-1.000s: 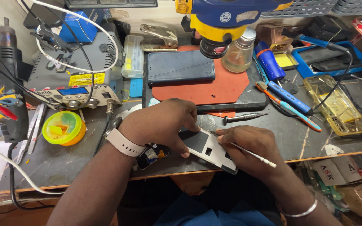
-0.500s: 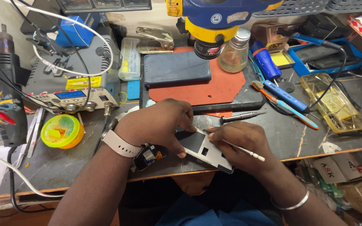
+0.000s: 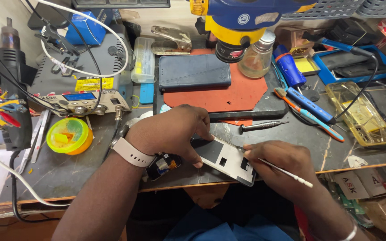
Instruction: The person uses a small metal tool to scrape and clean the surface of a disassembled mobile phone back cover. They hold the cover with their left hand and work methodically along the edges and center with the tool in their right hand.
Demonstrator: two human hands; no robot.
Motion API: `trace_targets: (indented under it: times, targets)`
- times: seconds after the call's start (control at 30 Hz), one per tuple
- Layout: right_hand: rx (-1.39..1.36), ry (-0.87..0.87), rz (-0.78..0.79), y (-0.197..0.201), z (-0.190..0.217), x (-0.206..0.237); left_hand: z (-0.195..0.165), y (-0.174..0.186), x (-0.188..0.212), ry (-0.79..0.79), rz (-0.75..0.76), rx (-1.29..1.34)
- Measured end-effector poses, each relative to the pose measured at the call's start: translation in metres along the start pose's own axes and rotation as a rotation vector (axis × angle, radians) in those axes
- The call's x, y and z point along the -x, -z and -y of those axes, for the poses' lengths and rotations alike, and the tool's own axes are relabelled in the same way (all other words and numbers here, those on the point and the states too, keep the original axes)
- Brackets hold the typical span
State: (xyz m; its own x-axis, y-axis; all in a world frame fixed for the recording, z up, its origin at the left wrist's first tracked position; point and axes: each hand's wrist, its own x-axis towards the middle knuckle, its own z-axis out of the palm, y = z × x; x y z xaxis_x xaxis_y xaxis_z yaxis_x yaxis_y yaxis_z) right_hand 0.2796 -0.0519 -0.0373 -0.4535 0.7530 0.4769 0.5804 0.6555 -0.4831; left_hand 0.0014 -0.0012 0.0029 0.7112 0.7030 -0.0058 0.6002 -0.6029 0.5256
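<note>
Right now both hands work at the front edge of a dark bench (image 3: 59,174), over a flat pale plate with dark cut-outs (image 3: 228,157) that looks like a phone's inner frame or back panel, lying tilted on the mat just ahead of the body. The left hand (image 3: 170,131) lies palm-down on the plate's left end, fingers curled and pressing it flat, a pale watch strap (image 3: 132,152) on its wrist. The right hand (image 3: 278,165) is closed in a pen-like pinch on a thin white-handled tool (image 3: 287,173), its fine tip resting on the plate's upper edge close to the left fingertips.

Just beside the left wrist a small dark part with a shiny face (image 3: 162,165) sits near the bench lip. Farther back lie 1 dark phone (image 3: 194,71) on an orange mat (image 3: 228,93), a metal screwdriver (image 3: 262,126), a small glass bottle (image 3: 258,56) and a green-and-yellow tin (image 3: 68,135).

As a judgement: the tip works very near the holding fingers, so a slip under pressure could jab them or gouge the plate; the plate overhangs towards the edge and could skid off if the left hand eases; the loose dark part could be nudged off by the wrist
</note>
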Motion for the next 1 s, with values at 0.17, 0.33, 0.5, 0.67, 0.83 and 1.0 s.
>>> trace_targets:
  times: [0.17, 0.33, 0.5, 0.67, 0.83, 1.0]
  targets:
    - [0.061, 0.131, -0.001, -0.004, -0.002, -0.002, 0.002, -0.002, -0.001, -0.053, -0.012, -0.018]
    - [-0.010, 0.192, 0.016, -0.019, -0.002, -0.022, 0.001, -0.001, 0.000, -0.075, -0.019, -0.029]
    - [0.018, 0.201, 0.050, -0.012, 0.000, -0.020, 0.002, -0.003, 0.000, -0.067, -0.036, -0.004]
    - [0.047, 0.166, 0.000, 0.003, 0.003, -0.007, 0.008, -0.006, -0.003, -0.108, -0.052, 0.012]
    - [0.016, 0.178, 0.024, -0.014, 0.003, -0.020, 0.006, -0.006, -0.003, -0.100, -0.056, -0.038]
    - [0.010, 0.158, 0.054, -0.019, 0.001, -0.029, 0.003, -0.002, 0.003, -0.081, -0.065, -0.039]
